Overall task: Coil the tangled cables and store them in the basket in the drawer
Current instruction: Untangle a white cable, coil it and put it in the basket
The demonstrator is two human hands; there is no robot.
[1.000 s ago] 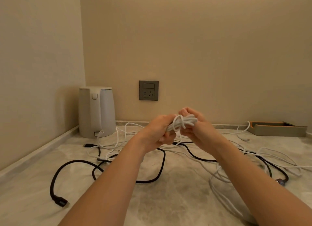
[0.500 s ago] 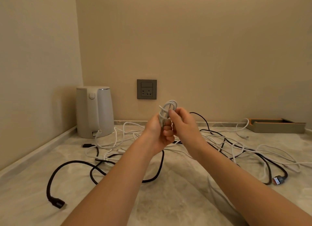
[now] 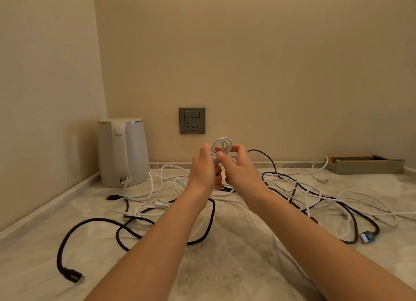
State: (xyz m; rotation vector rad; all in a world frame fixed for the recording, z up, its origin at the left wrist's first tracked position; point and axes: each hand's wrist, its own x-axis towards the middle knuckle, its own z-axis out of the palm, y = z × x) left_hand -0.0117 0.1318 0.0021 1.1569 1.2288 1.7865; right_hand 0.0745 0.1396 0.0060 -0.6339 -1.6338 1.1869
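Only bare parts of the person show. The left hand (image 3: 202, 169) and the right hand (image 3: 244, 171) are uncovered, each with slender fingers (image 3: 236, 148) and a narrow wrist just behind them. Back from the fingers, the left forearm (image 3: 157, 240) and the right forearm (image 3: 315, 244) are long, smooth and bare, widening toward the lower edge of the view, which cuts them off.

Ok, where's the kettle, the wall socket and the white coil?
kettle (image 3: 135, 152), head view, on its body.
wall socket (image 3: 191, 120), head view, middle of its plate.
white coil (image 3: 224, 140), head view, its top loop.
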